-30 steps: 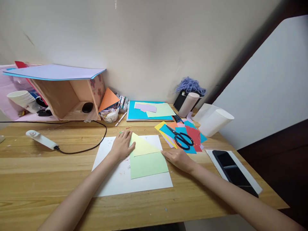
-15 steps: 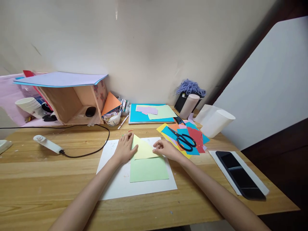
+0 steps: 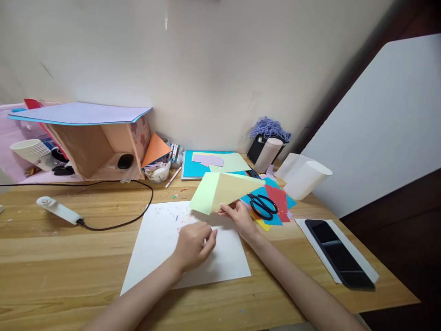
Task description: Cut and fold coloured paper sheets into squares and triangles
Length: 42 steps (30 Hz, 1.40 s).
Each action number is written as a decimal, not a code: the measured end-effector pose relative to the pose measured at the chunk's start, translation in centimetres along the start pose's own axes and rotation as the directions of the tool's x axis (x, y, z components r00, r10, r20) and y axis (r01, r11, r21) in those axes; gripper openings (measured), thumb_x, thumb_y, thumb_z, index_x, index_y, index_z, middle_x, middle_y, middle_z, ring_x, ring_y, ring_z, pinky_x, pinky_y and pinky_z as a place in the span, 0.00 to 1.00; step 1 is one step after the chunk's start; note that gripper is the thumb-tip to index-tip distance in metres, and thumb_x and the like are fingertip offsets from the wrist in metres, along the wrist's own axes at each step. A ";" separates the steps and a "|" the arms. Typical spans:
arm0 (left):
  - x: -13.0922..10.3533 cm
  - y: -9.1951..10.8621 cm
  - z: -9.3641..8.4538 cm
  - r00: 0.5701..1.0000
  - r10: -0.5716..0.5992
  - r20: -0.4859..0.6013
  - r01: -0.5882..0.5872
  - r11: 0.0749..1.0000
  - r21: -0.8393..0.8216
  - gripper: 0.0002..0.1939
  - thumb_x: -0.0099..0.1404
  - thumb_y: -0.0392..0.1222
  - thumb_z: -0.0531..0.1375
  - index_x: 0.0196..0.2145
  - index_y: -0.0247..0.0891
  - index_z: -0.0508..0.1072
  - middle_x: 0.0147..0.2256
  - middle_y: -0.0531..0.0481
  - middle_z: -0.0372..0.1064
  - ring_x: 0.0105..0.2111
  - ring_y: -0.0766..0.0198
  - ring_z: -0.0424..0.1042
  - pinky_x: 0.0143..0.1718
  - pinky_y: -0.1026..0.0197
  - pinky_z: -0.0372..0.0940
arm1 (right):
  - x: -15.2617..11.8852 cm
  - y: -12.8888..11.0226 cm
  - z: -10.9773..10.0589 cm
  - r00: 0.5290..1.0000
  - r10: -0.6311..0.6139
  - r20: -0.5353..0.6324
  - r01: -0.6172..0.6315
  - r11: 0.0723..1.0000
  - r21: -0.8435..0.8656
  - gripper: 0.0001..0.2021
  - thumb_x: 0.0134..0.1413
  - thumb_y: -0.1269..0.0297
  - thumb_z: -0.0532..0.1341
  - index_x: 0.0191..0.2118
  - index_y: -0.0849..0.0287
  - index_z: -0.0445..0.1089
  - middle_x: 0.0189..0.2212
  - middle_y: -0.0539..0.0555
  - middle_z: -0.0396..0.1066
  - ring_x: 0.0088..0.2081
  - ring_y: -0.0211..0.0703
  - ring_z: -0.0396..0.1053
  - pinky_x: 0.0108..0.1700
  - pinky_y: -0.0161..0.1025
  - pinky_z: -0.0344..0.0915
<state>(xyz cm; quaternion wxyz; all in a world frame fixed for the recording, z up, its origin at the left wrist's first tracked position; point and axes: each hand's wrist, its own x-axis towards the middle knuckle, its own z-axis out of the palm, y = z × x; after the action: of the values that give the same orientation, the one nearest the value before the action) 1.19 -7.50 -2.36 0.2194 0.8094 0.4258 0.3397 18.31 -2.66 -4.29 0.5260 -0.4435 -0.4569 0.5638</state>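
Lifted off the table, a folded sheet of light green and pale yellow paper (image 3: 227, 187) is tilted, its pointed end toward the right. My right hand (image 3: 237, 216) is shut on its lower edge, thumb and fingers pinching it. My left hand (image 3: 195, 243) hovers over the white sheet (image 3: 151, 257), apart from the folded paper. Its fingers are curled in and nothing shows in them. Small coloured marks and bits dot the white sheet. Black-handled scissors (image 3: 263, 207) lie on coloured paper scraps (image 3: 277, 197), just right of my right hand.
At the back are a blue board (image 3: 188, 165) with paper pieces, markers (image 3: 176, 154), and a cardboard box (image 3: 138, 142). A pink cylinder (image 3: 269, 154) and a white paper roll (image 3: 306, 179) stand to the right. A phone (image 3: 339, 253) lies at right; a corded white device (image 3: 58, 210) at left.
The folded paper has been raised from the white sheet and turned by my right hand. My left hand has let go of it, moved nearer to me and curled its fingers.
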 end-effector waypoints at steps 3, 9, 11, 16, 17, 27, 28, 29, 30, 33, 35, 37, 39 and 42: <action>1.3 0.8 2.3 0.935 -0.326 0.136 0.353 0.869 -0.346 0.19 0.61 0.51 0.49 0.26 0.36 0.70 0.23 0.50 0.69 0.21 0.66 0.66 0.25 0.63 0.59 | -0.8 0.3 0.9 0.998 -0.027 -0.049 0.030 0.997 0.068 0.13 0.42 0.57 0.63 0.31 0.63 0.69 0.27 0.55 0.73 0.32 0.44 0.71 0.39 0.41 0.67; 4.8 -1.9 4.4 0.760 -0.644 0.089 0.415 0.375 -0.829 0.19 0.50 0.51 0.61 0.33 0.30 0.70 0.30 0.45 0.71 0.31 0.63 0.70 0.30 0.65 0.63 | -1.7 0.6 1.3 0.994 0.068 -0.086 -0.059 0.993 0.101 0.17 0.39 0.57 0.64 0.36 0.62 0.72 0.36 0.58 0.73 0.41 0.48 0.69 0.46 0.44 0.63; 5.2 -3.0 4.1 0.742 -0.665 0.086 0.366 0.294 -0.883 0.16 0.50 0.48 0.62 0.32 0.31 0.70 0.30 0.45 0.72 0.31 0.63 0.71 0.32 0.64 0.64 | -1.6 0.4 0.1 0.980 0.187 -0.062 -0.177 0.974 0.141 0.17 0.40 0.56 0.64 0.36 0.62 0.72 0.35 0.57 0.73 0.38 0.47 0.71 0.42 0.42 0.66; 5.1 -4.4 1.7 0.657 -0.752 0.054 0.400 0.287 -0.871 0.11 0.50 0.37 0.62 0.32 0.31 0.68 0.31 0.45 0.72 0.28 0.64 0.72 0.31 0.64 0.68 | -1.3 -0.7 -4.0 0.964 0.262 0.030 -0.264 0.951 0.160 0.15 0.44 0.54 0.61 0.36 0.59 0.69 0.31 0.52 0.72 0.26 0.39 0.71 0.28 0.35 0.68; 5.0 -4.4 1.3 0.646 -0.762 0.054 0.437 0.310 -0.844 0.10 0.50 0.37 0.61 0.31 0.31 0.68 0.29 0.45 0.72 0.26 0.64 0.72 0.30 0.63 0.68 | -1.3 -0.8 -4.5 0.956 0.286 0.067 -0.292 0.950 0.107 0.15 0.44 0.55 0.62 0.36 0.60 0.69 0.31 0.52 0.72 0.26 0.38 0.70 0.27 0.35 0.67; 4.1 -2.2 2.3 0.580 -0.802 0.138 0.513 0.229 -0.827 0.18 0.49 0.43 0.64 0.36 0.32 0.68 0.34 0.43 0.72 0.31 0.60 0.73 0.33 0.61 0.69 | -2.3 -0.1 -3.0 0.946 0.290 0.142 -0.267 0.950 -0.162 0.18 0.40 0.57 0.64 0.37 0.60 0.62 0.21 0.48 0.70 0.18 0.37 0.66 0.20 0.33 0.61; 4.0 -1.7 2.8 0.606 -0.766 0.216 0.509 0.165 -0.845 0.18 0.50 0.43 0.64 0.37 0.32 0.68 0.37 0.41 0.72 0.34 0.60 0.73 0.36 0.61 0.69 | -2.4 -0.1 -2.8 0.958 0.256 0.133 -0.235 0.959 -0.157 0.18 0.40 0.56 0.63 0.37 0.59 0.62 0.21 0.48 0.69 0.18 0.37 0.65 0.20 0.33 0.61; 3.9 -1.3 3.3 0.638 -0.715 0.286 0.506 0.109 -0.856 0.18 0.50 0.43 0.64 0.38 0.31 0.69 0.40 0.40 0.71 0.36 0.59 0.73 0.38 0.61 0.68 | -2.4 0.0 -2.7 0.969 0.211 0.126 -0.192 0.970 -0.152 0.17 0.41 0.56 0.62 0.37 0.59 0.61 0.21 0.47 0.69 0.19 0.37 0.66 0.21 0.33 0.61; 3.8 -0.9 3.8 0.669 -0.660 0.341 0.505 0.068 -0.860 0.18 0.50 0.42 0.64 0.38 0.31 0.70 0.42 0.40 0.70 0.38 0.59 0.72 0.40 0.61 0.68 | -2.4 0.0 -2.7 0.978 0.165 0.125 -0.146 0.978 -0.150 0.17 0.43 0.57 0.62 0.38 0.58 0.61 0.23 0.48 0.70 0.20 0.37 0.67 0.22 0.34 0.62; 4.1 -0.2 4.9 0.703 -0.587 0.402 0.533 0.060 -0.844 0.15 0.50 0.39 0.64 0.37 0.32 0.71 0.43 0.40 0.70 0.40 0.58 0.71 0.43 0.61 0.67 | -2.0 0.0 -3.3 0.983 0.090 0.158 -0.058 0.978 -0.199 0.15 0.46 0.57 0.60 0.39 0.58 0.62 0.26 0.49 0.71 0.24 0.39 0.69 0.27 0.35 0.64; 4.4 -0.1 5.0 0.678 -0.610 0.411 0.586 0.111 -0.802 0.13 0.51 0.38 0.64 0.36 0.32 0.71 0.41 0.41 0.71 0.38 0.58 0.72 0.41 0.61 0.67 | -1.5 -0.3 -4.4 0.986 0.102 0.131 -0.057 0.950 -0.307 0.14 0.48 0.55 0.57 0.39 0.59 0.63 0.25 0.50 0.70 0.24 0.40 0.69 0.27 0.36 0.64; 4.8 -0.2 4.9 0.648 -0.645 0.405 0.644 0.179 -0.744 0.10 0.51 0.36 0.63 0.33 0.31 0.72 0.38 0.41 0.73 0.36 0.58 0.73 0.38 0.61 0.69 | -0.8 -0.7 -6.0 0.998 0.067 -0.004 -0.061 0.882 -0.468 0.13 0.52 0.55 0.53 0.37 0.60 0.63 0.24 0.52 0.70 0.24 0.40 0.68 0.27 0.37 0.64; 5.0 -0.4 4.8 0.640 -0.668 0.379 0.677 0.257 -0.690 0.07 0.51 0.34 0.62 0.30 0.31 0.72 0.33 0.42 0.74 0.33 0.59 0.73 0.34 0.62 0.69 | -0.2 -1.2 -8.0 0.979 -0.106 -0.176 -0.044 0.726 -0.687 0.11 0.53 0.60 0.52 0.37 0.60 0.63 0.31 0.55 0.70 0.31 0.42 0.69 0.34 0.38 0.64; 5.0 -0.8 4.7 0.649 -0.695 0.309 0.692 0.371 -0.619 0.04 0.51 0.34 0.62 0.27 0.32 0.71 0.26 0.45 0.73 0.26 0.60 0.73 0.28 0.61 0.69 | 0.3 -1.6 -10.4 0.927 -0.268 -0.263 -0.192 0.264 -0.945 0.10 0.47 0.65 0.58 0.36 0.64 0.64 0.37 0.63 0.66 0.41 0.51 0.64 0.43 0.44 0.60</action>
<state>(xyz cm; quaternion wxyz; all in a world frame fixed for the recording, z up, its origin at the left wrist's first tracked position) 6.22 -3.16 -4.24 0.6247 0.4095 0.5656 0.3496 28.74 -1.84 -4.72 0.2378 -0.7570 -0.6055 0.0614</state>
